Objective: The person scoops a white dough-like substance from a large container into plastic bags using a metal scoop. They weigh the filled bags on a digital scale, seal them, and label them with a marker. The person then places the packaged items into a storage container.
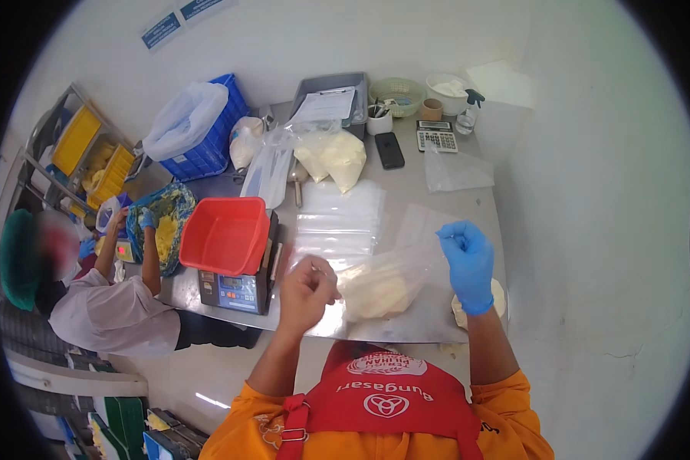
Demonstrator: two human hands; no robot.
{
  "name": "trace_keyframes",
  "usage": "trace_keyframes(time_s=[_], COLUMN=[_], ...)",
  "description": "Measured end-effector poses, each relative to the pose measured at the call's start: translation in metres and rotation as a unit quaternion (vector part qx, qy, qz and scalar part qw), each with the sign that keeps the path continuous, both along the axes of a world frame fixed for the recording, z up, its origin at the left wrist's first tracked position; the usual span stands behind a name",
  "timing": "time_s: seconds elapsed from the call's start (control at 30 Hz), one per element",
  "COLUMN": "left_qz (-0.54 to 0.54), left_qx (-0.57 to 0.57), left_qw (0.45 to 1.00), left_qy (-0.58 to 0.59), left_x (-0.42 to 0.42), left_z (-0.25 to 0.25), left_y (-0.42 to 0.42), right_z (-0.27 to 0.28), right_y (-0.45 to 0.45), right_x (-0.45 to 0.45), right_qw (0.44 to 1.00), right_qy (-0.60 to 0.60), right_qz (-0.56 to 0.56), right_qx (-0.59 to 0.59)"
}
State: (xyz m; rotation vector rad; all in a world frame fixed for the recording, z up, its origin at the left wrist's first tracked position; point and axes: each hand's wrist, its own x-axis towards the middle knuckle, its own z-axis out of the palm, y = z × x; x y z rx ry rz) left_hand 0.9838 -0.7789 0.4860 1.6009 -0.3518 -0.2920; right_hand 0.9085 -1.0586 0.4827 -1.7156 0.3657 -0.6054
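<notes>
On the steel table lies a clear plastic bag [379,293] with pale yellow powder in its lower part. My left hand [310,296], bare with its fingers curled, is at the bag's left side; whether it grips the plastic is unclear. My right hand [468,264], in a blue glove, is held with bent fingers by the bag's open end. Its fingertips are partly hidden, so any hold on the film cannot be made out. Behind the bag lies a stack of flat clear plastic bags [339,218]. Under my right wrist sits a pale round item [497,296], partly covered.
Left of me a red plastic tub [224,236] rests on a digital scale [236,290]. Filled powder bags [342,158], a scoop [298,192], a phone [390,150], a calculator [437,138] and a spray bottle [467,119] stand farther back. A co-worker [115,316] works at the left.
</notes>
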Motion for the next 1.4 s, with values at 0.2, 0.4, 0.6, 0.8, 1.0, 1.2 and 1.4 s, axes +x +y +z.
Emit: trace_keyframes(time_s=[0.2,0.4,0.6,0.8,1.0,1.2,1.4], left_qz=[-0.089,-0.212,-0.12,-0.108,-0.076,-0.315,-0.307], left_qx=[-0.081,0.062,0.008,0.039,0.15,0.233,0.18], left_qw=[0.99,0.96,0.948,0.972,0.922,0.828,0.759], left_qy=[0.071,-0.173,-0.294,-0.206,-0.348,-0.402,-0.545], left_x=[-0.02,0.031,-0.003,0.015,0.025,0.029,0.074], left_z=[-0.001,-0.041,-0.126,-0.158,-0.18,-0.177,-0.098], left_y=[0.023,0.025,-0.082,-0.097,-0.118,-0.11,-0.089], right_z=[0.053,-0.003,-0.02,0.004,0.015,-0.097,-0.041], right_y=[0.063,0.044,0.139,0.091,0.037,-0.005,-0.006], right_x=[-0.015,0.012,0.049,0.065,0.029,0.005,-0.029], right_qw=[0.836,0.8,0.736,0.794,0.859,0.743,0.809], right_qy=[-0.17,-0.084,-0.094,-0.037,-0.119,0.173,0.208], right_qz=[0.007,0.183,0.317,0.228,0.048,0.198,0.267], right_qx=[-0.521,-0.566,-0.59,-0.562,-0.495,-0.615,-0.481])
